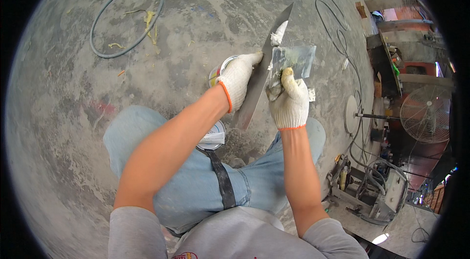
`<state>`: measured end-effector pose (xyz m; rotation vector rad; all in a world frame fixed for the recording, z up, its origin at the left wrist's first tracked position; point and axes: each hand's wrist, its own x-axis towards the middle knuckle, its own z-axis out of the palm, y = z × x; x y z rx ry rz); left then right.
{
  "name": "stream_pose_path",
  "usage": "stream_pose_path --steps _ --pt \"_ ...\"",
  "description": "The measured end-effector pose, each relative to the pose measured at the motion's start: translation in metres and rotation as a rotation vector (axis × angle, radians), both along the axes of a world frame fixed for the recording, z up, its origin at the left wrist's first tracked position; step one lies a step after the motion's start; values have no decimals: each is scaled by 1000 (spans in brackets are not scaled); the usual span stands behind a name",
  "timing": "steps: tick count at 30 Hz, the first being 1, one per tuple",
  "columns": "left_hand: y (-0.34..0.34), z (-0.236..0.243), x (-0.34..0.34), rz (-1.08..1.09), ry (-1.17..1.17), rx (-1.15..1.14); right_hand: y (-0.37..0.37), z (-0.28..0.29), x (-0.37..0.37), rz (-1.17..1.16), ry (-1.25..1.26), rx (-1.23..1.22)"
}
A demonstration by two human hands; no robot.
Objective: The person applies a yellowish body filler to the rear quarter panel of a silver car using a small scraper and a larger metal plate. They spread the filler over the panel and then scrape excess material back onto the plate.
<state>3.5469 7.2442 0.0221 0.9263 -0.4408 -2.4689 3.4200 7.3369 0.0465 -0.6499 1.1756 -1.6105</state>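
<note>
My left hand [240, 78], in a white knit glove with an orange cuff, grips a long, narrow metal plate [255, 93] by its edge. The plate slants up and to the right, with a lump of white paste [278, 34] near its far end. In a matching glove, my right hand [291, 104] closes around a wide, flat putty knife [297, 59], its thumb lying along it. Greyish paste smears the knife's blade, which lies against or very close to the plate's right edge. Partly behind my left hand stands an open can [213, 75].
Between my knees sits another round can [211, 137]. A grey hose [93, 31] loops over the concrete floor [63, 112] at left, near yellow scraps [149, 21]. Cables [338, 38] run along the right, by a pedestal fan [425, 114] and a wheeled machine [374, 188].
</note>
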Motion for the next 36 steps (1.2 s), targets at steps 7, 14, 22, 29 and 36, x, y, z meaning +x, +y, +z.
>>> stream_pose_path --steps 7,14,22,29,36 --pt "-16 8 19 167 -4 -48 13 0 -7 -123 283 211" --pt "-69 -21 43 567 -288 -201 10 -22 -55 58 13 519" --pt "-72 -62 44 521 -327 -166 -31 -68 -61 204 1076 749" --pt "-64 -92 24 371 -262 -66 -87 -115 -37 590 1849 698" --pt "-34 -132 0 291 -441 -71 -114 -188 -37 820 1847 610"
